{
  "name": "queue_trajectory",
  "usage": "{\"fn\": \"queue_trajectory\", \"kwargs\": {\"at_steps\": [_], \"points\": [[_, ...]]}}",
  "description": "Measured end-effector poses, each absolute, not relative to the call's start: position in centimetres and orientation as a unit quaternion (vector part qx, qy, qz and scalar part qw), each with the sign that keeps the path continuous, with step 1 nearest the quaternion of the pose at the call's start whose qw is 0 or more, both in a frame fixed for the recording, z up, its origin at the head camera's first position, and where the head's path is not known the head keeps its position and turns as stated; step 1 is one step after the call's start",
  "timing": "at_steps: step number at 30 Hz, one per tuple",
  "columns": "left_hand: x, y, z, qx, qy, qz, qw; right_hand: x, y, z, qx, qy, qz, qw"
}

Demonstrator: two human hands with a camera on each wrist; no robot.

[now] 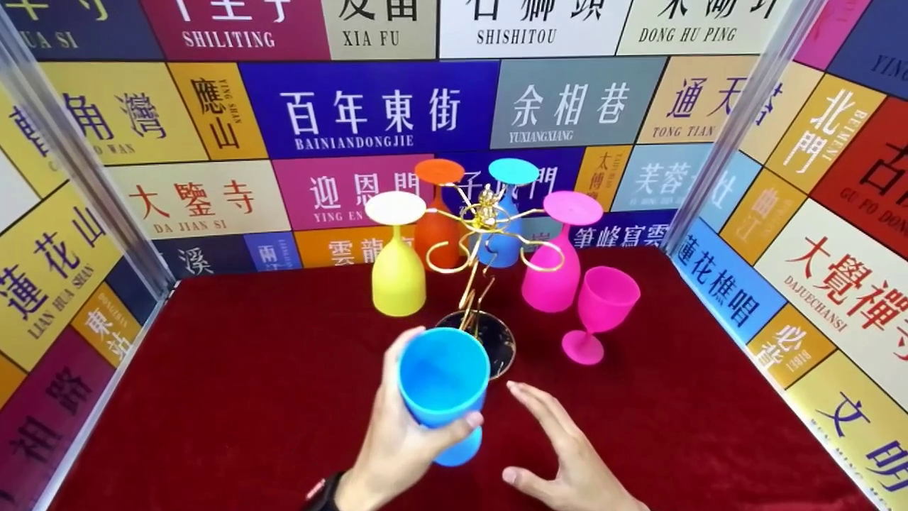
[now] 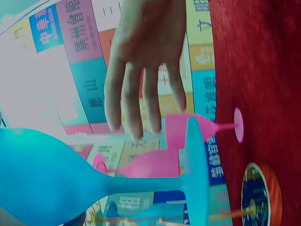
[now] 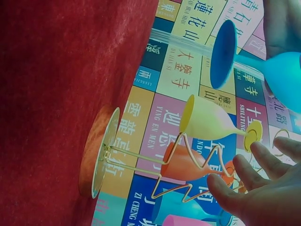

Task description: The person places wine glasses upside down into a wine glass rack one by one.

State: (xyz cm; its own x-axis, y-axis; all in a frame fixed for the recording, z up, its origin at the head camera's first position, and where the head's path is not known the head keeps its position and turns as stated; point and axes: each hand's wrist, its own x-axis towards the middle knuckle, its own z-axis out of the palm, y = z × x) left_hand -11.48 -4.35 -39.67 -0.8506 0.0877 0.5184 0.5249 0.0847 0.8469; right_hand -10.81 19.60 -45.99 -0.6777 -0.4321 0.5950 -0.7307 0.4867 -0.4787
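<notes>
My left hand (image 1: 397,440) grips a blue goblet (image 1: 445,372) around its bowl, mouth up, with the thumb across the near side. In the left wrist view, the stem and foot of this goblet (image 2: 196,174) stick out past the hand. To its right, my right hand (image 1: 567,454) holds nothing, fingers spread and thumb apart. Just beyond them stands a gold wire rack (image 1: 486,220) on a round dark base (image 1: 502,344). Upside down on the rack hang a yellow goblet (image 1: 399,280), an orange goblet (image 1: 434,238), another blue goblet (image 1: 500,241) and a pink goblet (image 1: 550,277).
A second pink goblet (image 1: 608,298) stands upright on the dark red cloth (image 1: 248,397), right of the rack. Printed panels (image 1: 369,106) with Chinese lettering wall the table at the back and sides. Metal posts (image 1: 738,121) mark the corners.
</notes>
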Motion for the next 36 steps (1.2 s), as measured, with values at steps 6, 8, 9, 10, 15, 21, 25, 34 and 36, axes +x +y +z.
{"fn": "queue_trajectory", "kwargs": {"at_steps": [6, 8, 9, 10, 15, 21, 25, 34, 36], "points": [[-10.3, -2.9, -39.3, -0.214, -0.703, -0.671, 0.105, -10.6, 19.1, -46.0, 0.344, -0.840, 0.375, 0.188], [-10.1, -2.5, -39.3, -0.216, -0.694, -0.681, 0.086, -10.6, 18.9, -46.0, 0.345, -0.840, 0.379, 0.180], [-10.0, -2.4, -39.3, -0.219, -0.689, -0.687, 0.076, -10.6, 18.7, -46.0, 0.349, -0.837, 0.381, 0.178], [-9.9, -2.3, -39.3, -0.220, -0.683, -0.693, 0.067, -10.6, 18.6, -46.1, 0.353, -0.836, 0.383, 0.174], [-9.6, -2.1, -39.6, -0.221, -0.661, -0.717, 0.026, -11.0, 18.0, -46.7, 0.398, -0.817, 0.376, 0.181], [-9.5, -1.9, -39.9, -0.222, -0.643, -0.733, 0.008, -11.0, 17.9, -47.9, 0.417, -0.810, 0.384, 0.152], [-9.5, -2.0, -40.0, -0.223, -0.631, -0.743, -0.001, -10.6, 17.9, -48.3, 0.402, -0.817, 0.401, 0.097], [-9.5, -2.1, -40.2, -0.210, -0.623, -0.753, -0.004, -10.4, 18.1, -48.3, 0.412, -0.814, 0.398, 0.098], [-9.5, -2.2, -40.3, -0.212, -0.618, -0.757, -0.007, -10.6, 18.2, -48.2, 0.424, -0.807, 0.395, 0.113]]}}
